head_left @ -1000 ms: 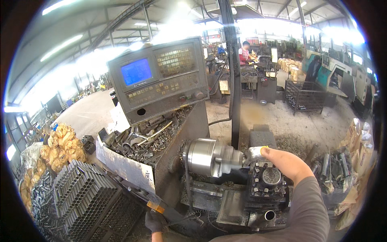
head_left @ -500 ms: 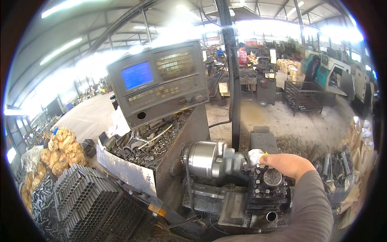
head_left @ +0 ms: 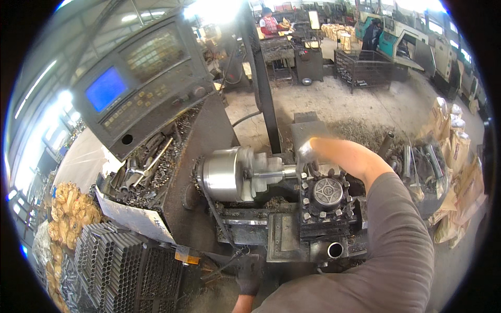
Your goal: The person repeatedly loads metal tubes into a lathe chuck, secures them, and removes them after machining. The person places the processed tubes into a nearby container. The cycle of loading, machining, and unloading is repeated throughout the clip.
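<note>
My right hand (head_left: 306, 151), in a pale glove, reaches over the square tool post (head_left: 327, 194) of a lathe. Motion smears its fingers, so I cannot see whether they grip anything. To its left is the shiny round chuck (head_left: 223, 175), whose jaws (head_left: 255, 172) look blurred. A slim metal bar (head_left: 275, 174) runs from the jaws toward the tool post. Low in front of the machine is my left hand (head_left: 250, 272) in a dark glove, near the end of a dark cable or rod; its fingers do not show clearly.
A control panel (head_left: 141, 83) with a blue screen stands at left above a chip-filled tray (head_left: 136, 225) holding loose tools. Stacked metal tubes (head_left: 107, 266) lie lower left. Sacks (head_left: 464, 172) and a bin of metal parts (head_left: 417, 167) stand right. Another person (head_left: 269, 25) works far back.
The view has swung right and down. My right hand has moved away from the chuck jaws to behind the tool post. The bar now shows, the jaws look blurred, and my left hand has appeared.
</note>
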A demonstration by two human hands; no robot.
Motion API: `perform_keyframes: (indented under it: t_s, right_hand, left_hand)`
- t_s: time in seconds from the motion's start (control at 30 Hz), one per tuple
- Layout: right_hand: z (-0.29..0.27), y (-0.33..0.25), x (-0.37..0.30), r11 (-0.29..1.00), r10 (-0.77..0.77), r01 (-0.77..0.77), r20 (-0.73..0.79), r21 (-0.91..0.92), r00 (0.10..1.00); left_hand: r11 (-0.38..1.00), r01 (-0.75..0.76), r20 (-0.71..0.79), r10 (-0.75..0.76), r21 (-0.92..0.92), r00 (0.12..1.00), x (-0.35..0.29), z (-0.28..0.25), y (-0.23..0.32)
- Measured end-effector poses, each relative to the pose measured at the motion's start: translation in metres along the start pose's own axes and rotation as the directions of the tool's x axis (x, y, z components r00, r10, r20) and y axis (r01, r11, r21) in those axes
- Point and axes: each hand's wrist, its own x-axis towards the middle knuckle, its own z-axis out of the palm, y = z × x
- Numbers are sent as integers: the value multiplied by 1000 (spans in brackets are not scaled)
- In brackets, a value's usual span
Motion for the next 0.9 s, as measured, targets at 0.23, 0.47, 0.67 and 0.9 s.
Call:
perform_keyframes:
  t_s: [0.23,0.47,0.67,0.9]
  right_hand:
    - [0,13,-6,957,-129,155,118,-244,985]
    - [54,105,-165,975,-223,148,-784,-168,579]
    - [201,146,-307,907,221,291,-933,303,285]
    - [567,285,-301,57,952,318,-147,946,267]
  left_hand:
    - [644,-610,-114,725,462,679,215,-46,214]
    - [552,-576,245,559,603,792,309,-13,241]
    - [417,-587,343,525,693,779,332,6,239]
    - [646,-718,41,735,259,677,250,-46,227]
